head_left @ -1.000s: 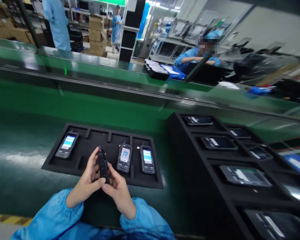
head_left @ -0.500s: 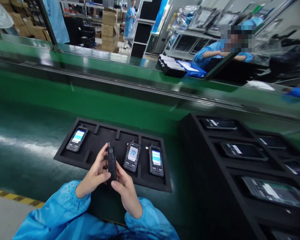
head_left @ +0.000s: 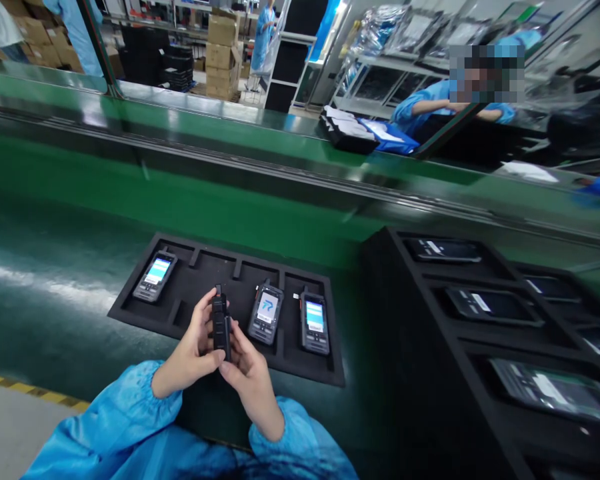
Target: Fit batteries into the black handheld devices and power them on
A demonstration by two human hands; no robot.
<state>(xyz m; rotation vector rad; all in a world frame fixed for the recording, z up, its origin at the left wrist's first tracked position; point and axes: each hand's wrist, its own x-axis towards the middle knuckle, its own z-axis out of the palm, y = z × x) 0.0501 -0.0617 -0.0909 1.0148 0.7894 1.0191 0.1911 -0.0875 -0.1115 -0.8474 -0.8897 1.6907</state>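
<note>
Between my two hands a black handheld radio (head_left: 221,327) is held up edge-on, its side keys facing me and its screen out of sight. My left hand (head_left: 193,353) wraps its left side, thumb near the lower end. The fingers of my right hand (head_left: 250,373) close on its right side and bottom. Beneath lies a black foam tray (head_left: 200,267) with three more radios in it: one with a lit blue-and-white screen (head_left: 155,276) at the left, one showing a logo (head_left: 266,312), and another lit one (head_left: 314,321) at the right.
To the right stands a tall stack of black foam trays (head_left: 390,320) with several dark-screened devices (head_left: 493,303) in its slots. The green bench (head_left: 55,267) ends at a ledge with glass behind. Beyond it, a person in blue (head_left: 425,107) sits near a black bin (head_left: 347,133).
The radio in my hands has turned slightly, and my right thumb and fingers have shifted a little on it. The radios in the tray stay put.
</note>
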